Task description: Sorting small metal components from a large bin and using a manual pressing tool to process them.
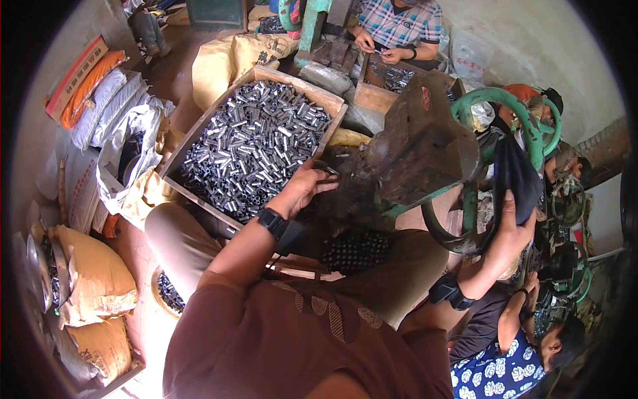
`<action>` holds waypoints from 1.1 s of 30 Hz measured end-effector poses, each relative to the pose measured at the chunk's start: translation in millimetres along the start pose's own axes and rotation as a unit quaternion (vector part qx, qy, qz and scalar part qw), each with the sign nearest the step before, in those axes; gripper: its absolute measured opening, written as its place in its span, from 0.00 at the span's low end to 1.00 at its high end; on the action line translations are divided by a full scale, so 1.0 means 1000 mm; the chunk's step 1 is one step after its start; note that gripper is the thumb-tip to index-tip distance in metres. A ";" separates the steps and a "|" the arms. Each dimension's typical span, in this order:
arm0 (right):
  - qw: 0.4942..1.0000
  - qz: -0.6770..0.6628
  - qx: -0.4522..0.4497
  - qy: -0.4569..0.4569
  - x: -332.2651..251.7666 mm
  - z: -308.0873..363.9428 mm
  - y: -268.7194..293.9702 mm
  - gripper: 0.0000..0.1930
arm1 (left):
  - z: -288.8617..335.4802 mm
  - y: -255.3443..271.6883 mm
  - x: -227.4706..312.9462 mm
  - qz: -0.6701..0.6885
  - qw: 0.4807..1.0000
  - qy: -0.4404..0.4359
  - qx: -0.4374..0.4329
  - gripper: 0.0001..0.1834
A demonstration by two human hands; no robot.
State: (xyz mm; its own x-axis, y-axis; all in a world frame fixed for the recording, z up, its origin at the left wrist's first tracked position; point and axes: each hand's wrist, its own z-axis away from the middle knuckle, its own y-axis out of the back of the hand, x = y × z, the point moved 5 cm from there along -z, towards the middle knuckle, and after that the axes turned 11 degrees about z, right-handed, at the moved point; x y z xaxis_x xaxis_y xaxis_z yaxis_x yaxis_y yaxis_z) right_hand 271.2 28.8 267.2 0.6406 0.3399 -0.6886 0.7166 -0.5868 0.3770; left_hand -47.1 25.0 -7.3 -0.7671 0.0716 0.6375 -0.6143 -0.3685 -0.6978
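Observation:
My left hand (307, 187) reaches to the dark work area of a hand press (425, 143), its fingers closed in a pinch. A small metal tube (330, 170) shows at the fingertips, partly hidden. On the right, my right hand (510, 225) grips a black cloth (515, 174) that hangs over the rim or handle of the press's green handwheel (502, 100). What lies under the cloth is hidden. Beside my left hand stands a wooden box (193, 185) heaped with short metal tubes (259, 143).
Across from me, a person (399, 30) handles small parts over another wooden box (375, 98). More people sit by presses at the right, one in a blue floral top (495, 372). Sacks (100, 272) line the left side. A round container (159, 292) of parts stands by my leg.

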 end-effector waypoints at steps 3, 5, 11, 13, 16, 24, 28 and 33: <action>1.000 -0.006 -0.016 -0.015 -0.003 -0.002 -0.002 0.22 | 0.002 -0.002 0.002 0.014 0.999 0.018 -0.025 0.17; 1.000 0.003 -0.013 -0.013 -0.004 -0.004 -0.004 0.22 | -0.004 -0.007 0.000 -0.013 0.999 0.020 -0.022 0.15; 0.999 -0.028 -0.026 -0.032 0.000 -0.003 -0.006 0.21 | -0.023 -0.013 -0.021 -0.023 1.000 0.014 0.013 0.11; 0.998 -0.046 -0.016 -0.028 0.004 -0.002 -0.002 0.21 | -0.023 -0.016 -0.027 -0.021 1.000 -0.004 0.017 0.09; 0.999 -0.045 -0.006 0.000 -0.001 0.000 -0.004 0.21 | -0.022 -0.017 -0.029 -0.058 0.998 -0.016 0.034 0.06; 0.992 0.029 0.126 -0.013 0.023 0.044 -0.004 0.25 | -0.020 -0.025 -0.037 -0.107 0.987 -0.067 0.099 0.07; 0.976 0.005 0.218 0.018 0.080 0.078 -0.015 0.26 | -0.021 -0.027 -0.033 -0.171 0.978 -0.093 0.078 0.09; 0.988 0.092 0.122 -0.034 0.026 0.047 -0.002 0.26 | -0.034 -0.020 -0.033 -0.241 0.946 -0.207 0.063 0.11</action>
State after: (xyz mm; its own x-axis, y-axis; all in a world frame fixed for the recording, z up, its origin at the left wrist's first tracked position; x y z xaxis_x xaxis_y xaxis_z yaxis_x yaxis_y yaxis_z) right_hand 273.6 4.5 219.1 0.7277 0.1656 -0.6656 0.4970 -0.7961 0.3454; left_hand -16.0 61.4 -25.8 -0.2489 -0.1010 0.9632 -0.8276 -0.4945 -0.2657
